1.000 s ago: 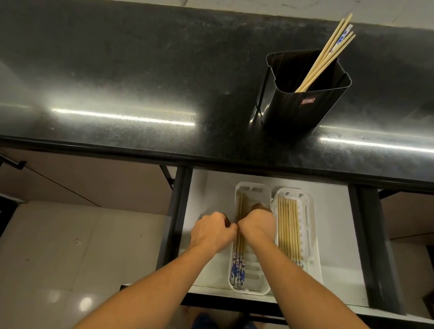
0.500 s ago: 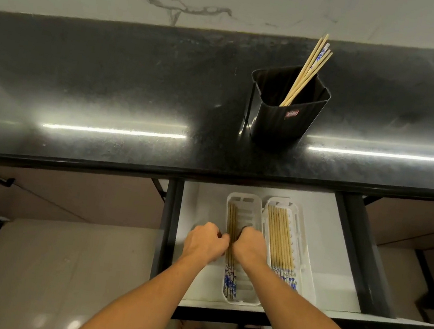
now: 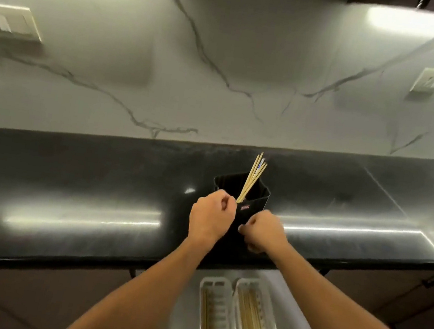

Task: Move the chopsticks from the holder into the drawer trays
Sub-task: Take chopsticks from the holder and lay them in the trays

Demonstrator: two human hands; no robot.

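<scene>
While upright in holder (image 3: 258, 198), chopsticks (image 3: 253, 177) lean right

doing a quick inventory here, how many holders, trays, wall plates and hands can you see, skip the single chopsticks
holder: 1
trays: 2 (left tray, right tray)
wall plates: 2 (left wall plate, right wall plate)
hands: 2 (left hand, right hand)
total: 7

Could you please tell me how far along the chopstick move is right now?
Done: the left tray and right tray in the drawer are partly filled. In hand: the left hand and right hand are curled at the black holder; whether either grips anything is unclear. Left: a few chopsticks stand in the holder.
</scene>
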